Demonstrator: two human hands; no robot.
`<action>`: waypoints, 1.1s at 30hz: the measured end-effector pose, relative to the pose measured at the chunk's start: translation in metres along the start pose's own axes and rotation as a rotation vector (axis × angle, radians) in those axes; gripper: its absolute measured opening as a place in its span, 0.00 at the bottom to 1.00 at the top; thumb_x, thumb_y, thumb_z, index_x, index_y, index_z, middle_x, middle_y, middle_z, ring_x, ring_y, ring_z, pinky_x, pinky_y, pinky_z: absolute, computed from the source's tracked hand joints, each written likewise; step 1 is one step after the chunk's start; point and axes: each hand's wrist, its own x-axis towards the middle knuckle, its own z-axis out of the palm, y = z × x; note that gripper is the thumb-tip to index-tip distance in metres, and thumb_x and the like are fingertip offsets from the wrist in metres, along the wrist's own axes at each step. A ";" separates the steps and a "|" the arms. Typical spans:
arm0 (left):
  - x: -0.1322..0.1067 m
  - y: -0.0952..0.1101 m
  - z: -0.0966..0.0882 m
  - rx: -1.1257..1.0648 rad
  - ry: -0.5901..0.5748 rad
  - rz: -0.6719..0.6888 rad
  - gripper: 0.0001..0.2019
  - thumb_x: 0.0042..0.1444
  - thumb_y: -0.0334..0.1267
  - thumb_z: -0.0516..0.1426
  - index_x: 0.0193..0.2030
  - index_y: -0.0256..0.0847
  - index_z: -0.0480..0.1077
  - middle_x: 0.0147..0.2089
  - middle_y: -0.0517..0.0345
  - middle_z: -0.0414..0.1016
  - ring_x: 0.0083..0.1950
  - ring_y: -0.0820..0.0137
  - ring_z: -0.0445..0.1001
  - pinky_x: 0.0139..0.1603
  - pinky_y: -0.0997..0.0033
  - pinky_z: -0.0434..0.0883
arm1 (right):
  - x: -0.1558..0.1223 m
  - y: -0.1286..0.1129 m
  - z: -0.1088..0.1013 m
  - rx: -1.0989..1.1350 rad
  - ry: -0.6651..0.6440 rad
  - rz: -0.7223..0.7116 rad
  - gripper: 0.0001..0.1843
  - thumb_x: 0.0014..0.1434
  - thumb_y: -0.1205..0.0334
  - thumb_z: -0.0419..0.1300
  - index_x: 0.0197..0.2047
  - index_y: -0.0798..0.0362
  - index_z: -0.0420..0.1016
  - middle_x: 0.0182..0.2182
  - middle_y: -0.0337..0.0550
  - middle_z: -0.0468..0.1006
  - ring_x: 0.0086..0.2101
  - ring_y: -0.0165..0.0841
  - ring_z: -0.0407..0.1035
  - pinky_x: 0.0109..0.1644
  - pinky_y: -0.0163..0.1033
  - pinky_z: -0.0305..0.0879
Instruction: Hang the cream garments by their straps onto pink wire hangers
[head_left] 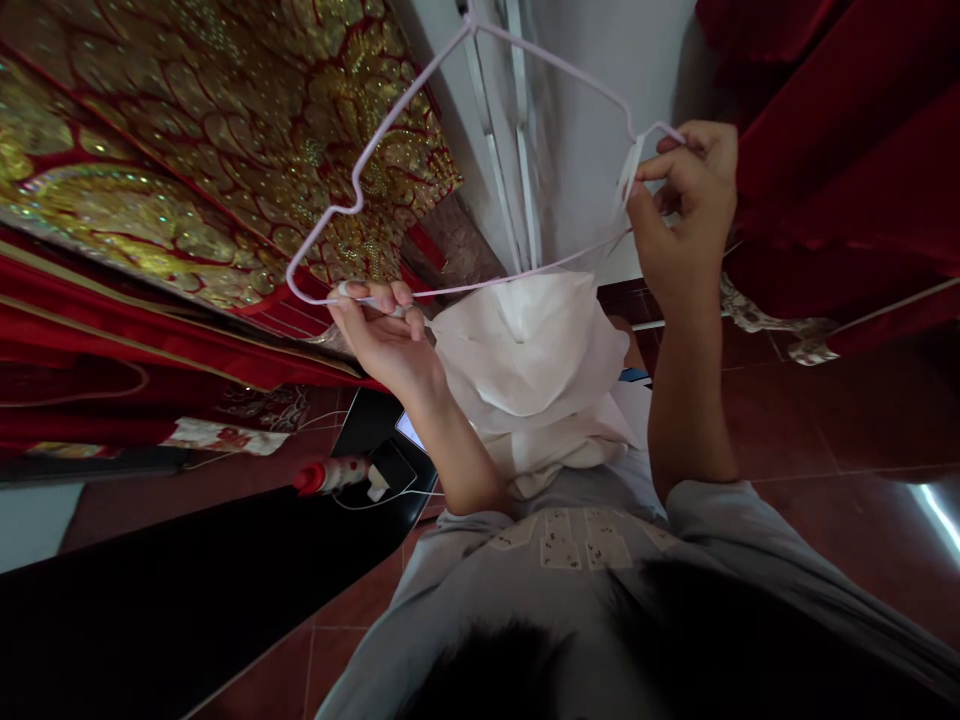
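Observation:
A pale pink clothes hanger (409,95) is up in front of me, its top by a metal stand. My left hand (394,335) is closed around the lower bar near its left corner, palm up. A white garment (517,340) with a wide ruffled top hangs below the bar. My right hand (686,205) pinches a thin white strap (631,170) at the hanger's right end, with fingers over the hanger's arm. The strap loops around the hanger there. Whether my left fingers also hold a strap, I cannot tell.
Red and gold sequinned costumes (300,150) hang at the left, and dark red cloth (847,140) hangs at the right. Behind the hanger stand metal poles (525,130). A black table (225,570) at lower left bears a red-capped bottle (330,474) and a cable.

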 end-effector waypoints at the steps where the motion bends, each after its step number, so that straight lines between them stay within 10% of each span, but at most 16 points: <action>1: 0.000 0.000 -0.001 -0.005 -0.006 0.006 0.20 0.84 0.34 0.41 0.36 0.40 0.62 0.27 0.63 0.56 0.25 0.75 0.63 0.16 0.81 0.45 | -0.001 -0.002 0.000 0.005 -0.003 0.002 0.12 0.59 0.68 0.63 0.40 0.38 0.79 0.51 0.46 0.71 0.51 0.42 0.70 0.42 0.46 0.69; 6: 0.000 0.000 -0.001 0.005 -0.037 0.040 0.20 0.84 0.36 0.42 0.37 0.41 0.62 0.27 0.64 0.55 0.25 0.74 0.64 0.16 0.81 0.46 | -0.006 -0.010 0.000 0.000 -0.012 0.002 0.27 0.58 0.71 0.62 0.56 0.35 0.80 0.54 0.46 0.70 0.49 0.40 0.69 0.46 0.46 0.70; 12: 0.002 -0.003 -0.005 0.008 -0.054 0.056 0.19 0.84 0.35 0.43 0.37 0.40 0.63 0.27 0.64 0.56 0.25 0.75 0.64 0.16 0.81 0.47 | -0.007 -0.010 0.008 -0.005 0.020 0.002 0.04 0.67 0.54 0.63 0.42 0.38 0.80 0.52 0.48 0.68 0.53 0.43 0.67 0.42 0.45 0.68; 22: 0.012 -0.007 -0.030 0.175 -0.292 0.170 0.17 0.74 0.49 0.63 0.36 0.46 0.68 0.29 0.59 0.58 0.30 0.70 0.68 0.19 0.77 0.50 | 0.000 -0.004 0.014 -0.053 0.069 0.031 0.10 0.68 0.47 0.60 0.37 0.36 0.80 0.46 0.47 0.66 0.47 0.43 0.68 0.32 0.44 0.64; 33: 0.010 -0.004 -0.026 0.275 -0.186 0.151 0.18 0.77 0.52 0.58 0.36 0.47 0.67 0.29 0.57 0.59 0.31 0.67 0.67 0.20 0.73 0.49 | 0.000 -0.014 0.011 -0.126 0.001 0.064 0.12 0.59 0.54 0.65 0.29 0.45 0.67 0.47 0.47 0.64 0.47 0.41 0.66 0.34 0.43 0.63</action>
